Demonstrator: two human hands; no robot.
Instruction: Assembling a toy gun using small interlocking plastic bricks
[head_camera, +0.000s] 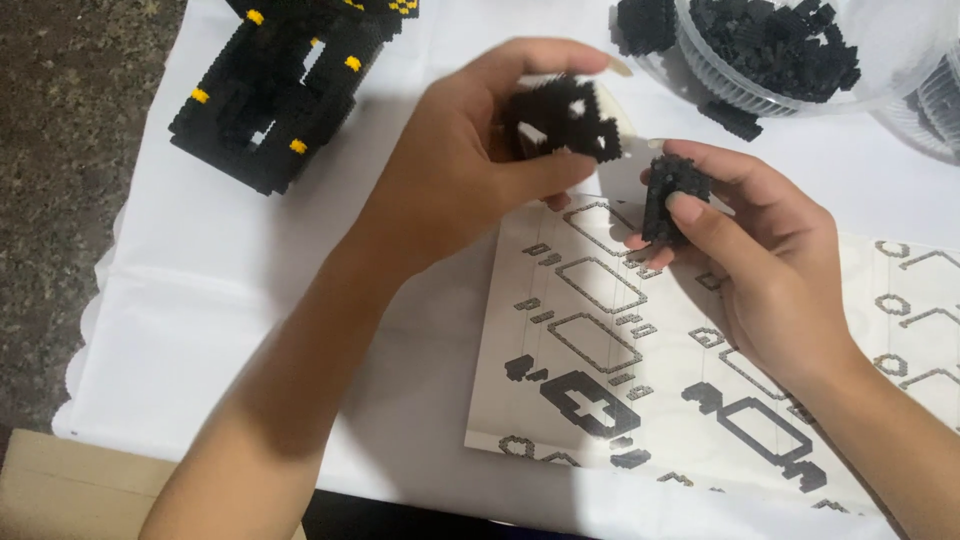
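Hands: left hand (460, 160) and right hand (770, 260) are raised over the table, close together, each clamped on its own piece of black bricks.
Table: table (200, 330) is covered with a white cloth; a dark speckled floor (60, 200) shows past its left edge.
Instruction sheet: instruction sheet (600, 340) lies flat on the cloth under both hands, printed with grey and black building diagrams.
Black model: large black model (285, 90) with small yellow studs lies at the upper left of the table, well apart from the hands.
Bowl: clear plastic bowl (900, 50) at the upper right holds a heap of loose black bricks (775, 40); a few more black pieces lie on the cloth just beside its wall.
Left hand's piece: black-and-white brick assembly (565, 120) is pinched between the left thumb and fingers, held above the top edge of the sheet.
Right hand's piece: small black brick block (675, 195) is gripped between the right thumb and fingertips, just beside the left hand's assembly but not touching it.
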